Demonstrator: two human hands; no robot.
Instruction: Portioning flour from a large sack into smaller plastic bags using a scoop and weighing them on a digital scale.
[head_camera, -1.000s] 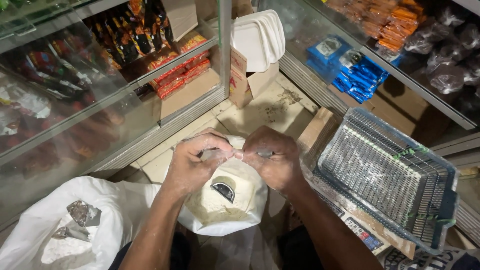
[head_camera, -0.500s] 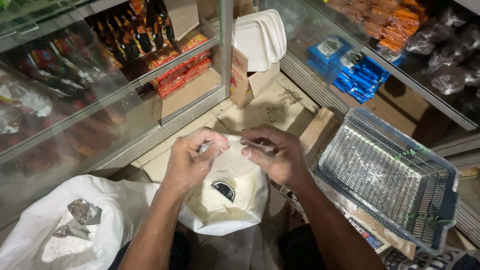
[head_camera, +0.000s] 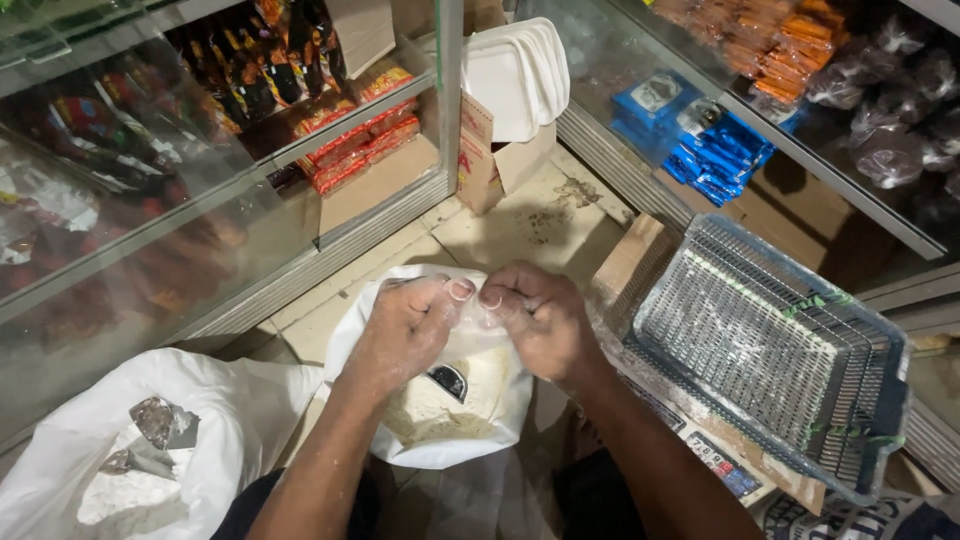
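— Hanging from both hands, is it? Which way does it run?

— Yes. The clear plastic bag (head_camera: 455, 400) of pale flour hangs with its long axis roughly up and down, mouth at the top toward the hands, rounded full end toward the floor (head_camera: 520, 225) and the person's lap. A dark scoop-like thing (head_camera: 450, 380) shows through the plastic, lying on the flour.

— And the grip?

— The left hand (head_camera: 405, 330) and right hand (head_camera: 545, 320) meet knuckle to knuckle, thumbs touching. Each grip is pinched together on the gathered neck of the bag, so the neck lies between the fingertips and the bulk of the bag sits below and slightly nearer the person. Both hands are dusted white.

— What crowds it?

— To the right, just beside the right forearm, a blue-grey plastic basket (head_camera: 770, 350) lies tilted on a cardboard box (head_camera: 625, 270). To the left, a big white sack (head_camera: 130, 460) lies open with flour and a crumpled silvery wrapper (head_camera: 160, 420) inside. A glass display case (head_camera: 200, 170) of snack packets closes the left side, and shelves with blue packets (head_camera: 715, 150) close the right.

— Any free room?

— Ahead of the hands, the pale floor runs to a small carton (head_camera: 490, 160) holding white foam trays (head_camera: 515, 75).
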